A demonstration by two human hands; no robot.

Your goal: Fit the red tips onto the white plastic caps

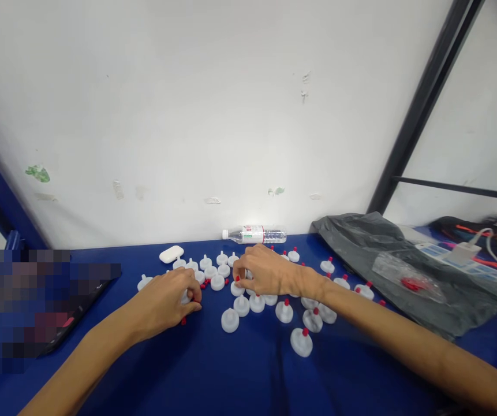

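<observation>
Several small white plastic caps (230, 320) stand on a blue table (248, 375), some topped with a red plug (305, 332), some without. My left hand (168, 300) is curled around a white cap at the left of the group. My right hand (259, 270) reaches in from the right and pinches a small red plug (237, 279) just above a white cap (237, 289). Loose red plugs (205, 284) lie between the two hands.
A white earbud case (171, 254) and a lying water bottle (254, 234) sit near the white wall. A grey plastic bag (387, 260) with a clear pouch of red plugs (410, 283) lies right. A power strip (443, 253) is farther right; a dark tablet (75, 315) lies left.
</observation>
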